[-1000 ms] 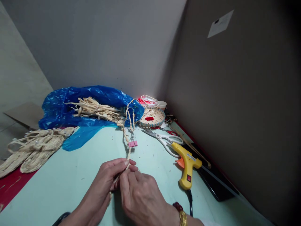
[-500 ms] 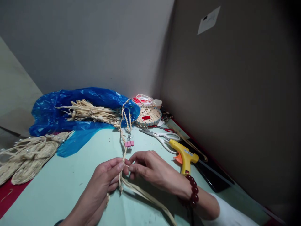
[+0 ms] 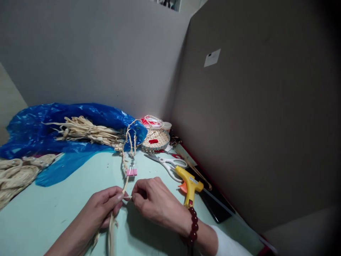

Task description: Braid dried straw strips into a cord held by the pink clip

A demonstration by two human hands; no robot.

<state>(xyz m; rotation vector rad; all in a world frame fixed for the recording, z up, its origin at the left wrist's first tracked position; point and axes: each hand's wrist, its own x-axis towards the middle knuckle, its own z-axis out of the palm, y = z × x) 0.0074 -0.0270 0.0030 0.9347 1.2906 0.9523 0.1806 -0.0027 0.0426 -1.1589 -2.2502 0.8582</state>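
My left hand (image 3: 102,209) and my right hand (image 3: 153,202) meet over the pale green table (image 3: 53,209), both pinching thin straw strands (image 3: 125,186). The strands run up from my fingers to a braided straw cord (image 3: 124,160), which carries a pink binder clip (image 3: 131,172). Loose ends of the strands hang down below my left hand. A dark red bead bracelet (image 3: 193,227) circles my right wrist. The cord leads back to a bundle of dried straw (image 3: 85,131) lying on a blue plastic bag (image 3: 39,131).
White-handled scissors (image 3: 167,163) and a yellow glue gun (image 3: 189,183) lie right of my hands. A small woven basket (image 3: 156,140) sits in the corner by the wall. Woven straw pieces (image 3: 16,174) rest at the far left. A dark flat object (image 3: 215,206) lies along the right wall.
My right hand moved from on top of the left to beside it, its fingers now pinching the strand. The long loose strands no longer trail to the right. The camera shifted right.
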